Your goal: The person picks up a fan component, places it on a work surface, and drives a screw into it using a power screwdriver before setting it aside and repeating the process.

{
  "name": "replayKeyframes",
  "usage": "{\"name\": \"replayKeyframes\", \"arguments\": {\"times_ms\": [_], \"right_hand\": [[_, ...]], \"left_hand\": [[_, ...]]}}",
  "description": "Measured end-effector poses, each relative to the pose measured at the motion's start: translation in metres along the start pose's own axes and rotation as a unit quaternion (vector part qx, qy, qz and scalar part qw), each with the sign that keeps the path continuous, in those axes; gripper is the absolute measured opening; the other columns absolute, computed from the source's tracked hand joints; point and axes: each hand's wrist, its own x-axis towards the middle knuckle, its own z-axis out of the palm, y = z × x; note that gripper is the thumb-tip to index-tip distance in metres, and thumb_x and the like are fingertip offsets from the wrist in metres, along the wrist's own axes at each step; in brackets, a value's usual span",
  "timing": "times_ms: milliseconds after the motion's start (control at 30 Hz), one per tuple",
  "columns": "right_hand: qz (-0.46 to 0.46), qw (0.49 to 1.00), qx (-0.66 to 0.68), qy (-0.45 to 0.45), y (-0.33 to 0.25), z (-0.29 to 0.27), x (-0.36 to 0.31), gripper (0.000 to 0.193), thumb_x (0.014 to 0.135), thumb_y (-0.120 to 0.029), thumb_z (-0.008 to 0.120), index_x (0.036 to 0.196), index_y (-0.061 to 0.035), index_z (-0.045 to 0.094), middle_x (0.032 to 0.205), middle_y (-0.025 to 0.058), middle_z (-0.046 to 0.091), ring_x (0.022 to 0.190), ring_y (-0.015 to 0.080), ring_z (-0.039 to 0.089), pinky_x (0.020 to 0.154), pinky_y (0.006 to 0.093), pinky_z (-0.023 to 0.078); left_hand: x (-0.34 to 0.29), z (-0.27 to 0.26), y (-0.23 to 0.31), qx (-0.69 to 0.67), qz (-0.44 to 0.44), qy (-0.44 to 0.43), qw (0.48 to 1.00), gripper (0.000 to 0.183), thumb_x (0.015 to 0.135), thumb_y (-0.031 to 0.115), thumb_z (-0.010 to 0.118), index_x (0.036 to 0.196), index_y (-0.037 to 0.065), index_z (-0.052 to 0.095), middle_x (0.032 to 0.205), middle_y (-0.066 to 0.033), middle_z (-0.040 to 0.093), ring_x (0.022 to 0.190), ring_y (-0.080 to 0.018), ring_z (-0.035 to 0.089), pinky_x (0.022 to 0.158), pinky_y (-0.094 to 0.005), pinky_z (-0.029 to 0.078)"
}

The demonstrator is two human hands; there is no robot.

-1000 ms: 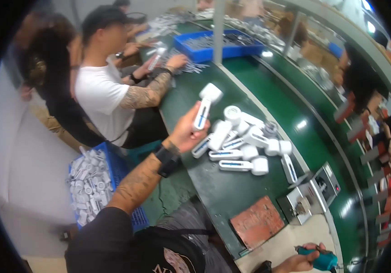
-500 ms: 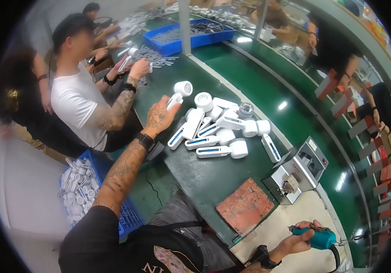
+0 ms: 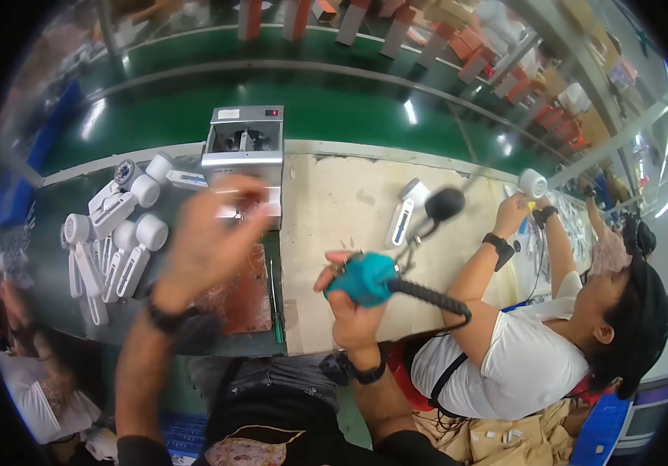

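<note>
My right hand (image 3: 349,307) is wrapped round a teal electric screwdriver (image 3: 373,278), whose black coiled cable curves off to the right. Smeared by motion, my left hand (image 3: 213,237) hovers in front of the silver screw feeder (image 3: 245,140), above a worn red board (image 3: 245,299). Its fingers are too blurred to show whether they hold anything. Left of it lies a pile of white handheld shower heads (image 3: 132,268), some with a blue strip in the handle. One more shower head (image 3: 402,221) rests by itself on the tan sheet, beyond the screwdriver.
A thin green-handled tool (image 3: 277,311) lies along the board's right edge. The tan sheet (image 3: 326,202) covers the bench's right part. A green conveyor (image 3: 334,109) runs behind. At the right a co-worker (image 3: 520,357) in white handles a shower head; a dark hanger (image 3: 444,203) dangles nearby.
My view has swung right. My left hand has left the shower head it was touching and is now by the screw feeder. My right hand still grips the electric screwdriver, now over the bench's front.
</note>
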Motion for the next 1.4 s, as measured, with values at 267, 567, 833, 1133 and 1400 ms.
{"name": "replayKeyframes", "arguments": {"times_ms": [267, 567, 833, 1133, 1400], "right_hand": [[-0.005, 0.998, -0.062, 0.025, -0.023, -0.014, -0.037, 0.069, 0.089, -0.049, 0.074, 0.125, 0.0064, 0.053, 0.086, 0.0095, 0.064, 0.078, 0.0175, 0.062, 0.069, 0.0289, 0.046], [0.004, 0.989, -0.133, 0.062, -0.045, -0.031, -0.044, 0.076, 0.087, -0.057, 0.072, 0.125, 0.0065, 0.056, 0.087, 0.0108, 0.067, 0.08, 0.02, 0.065, 0.073, 0.0301, 0.048], [-0.002, 1.0, -0.002, 0.022, -0.045, -0.012, -0.005, 0.068, 0.092, -0.065, 0.058, 0.108, 0.0009, 0.055, 0.072, 0.0058, 0.057, 0.062, 0.0171, 0.056, 0.056, 0.0292, 0.045], [-0.088, 0.993, 0.051, -0.066, -0.01, 0.106, 0.09, 0.062, 0.095, -0.061, 0.059, 0.106, -0.0002, 0.056, 0.068, 0.0041, 0.05, 0.06, 0.0152, 0.05, 0.057, 0.0294, 0.043], [-0.112, 0.986, -0.036, -0.115, 0.041, 0.147, 0.123, 0.039, 0.102, -0.037, 0.06, 0.103, 0.0016, 0.055, 0.071, 0.0064, 0.056, 0.062, 0.017, 0.057, 0.058, 0.0292, 0.046]], "left_hand": [[0.075, 0.238, -0.031, 0.14, -0.013, -0.125, 0.982, 0.063, 0.085, 0.053, 0.067, 0.115, -0.002, 0.057, 0.104, -0.0168, 0.064, 0.102, -0.037, 0.063, 0.088, -0.0444, 0.051], [0.045, 0.176, -0.015, 0.022, 0.0, -0.106, 0.994, 0.03, 0.084, 0.032, 0.065, 0.102, 0.007, 0.064, 0.095, -0.0135, 0.064, 0.092, -0.0357, 0.064, 0.082, -0.0476, 0.051], [-0.051, 0.021, -0.03, 0.029, -0.031, -0.163, 0.986, 0.022, 0.09, 0.024, 0.067, 0.103, 0.006, 0.067, 0.095, -0.0137, 0.066, 0.095, -0.0342, 0.065, 0.088, -0.0457, 0.049], [-0.1, -0.003, -0.075, 0.146, 0.023, -0.107, 0.983, 0.039, 0.091, 0.036, 0.069, 0.119, 0.009, 0.067, 0.112, -0.0095, 0.061, 0.102, -0.0291, 0.056, 0.096, -0.0425, 0.043], [-0.107, -0.018, -0.067, 0.167, 0.015, -0.087, 0.982, 0.051, 0.09, 0.044, 0.065, 0.129, 0.011, 0.06, 0.112, -0.0056, 0.058, 0.11, -0.0249, 0.052, 0.098, -0.0393, 0.041]]}}
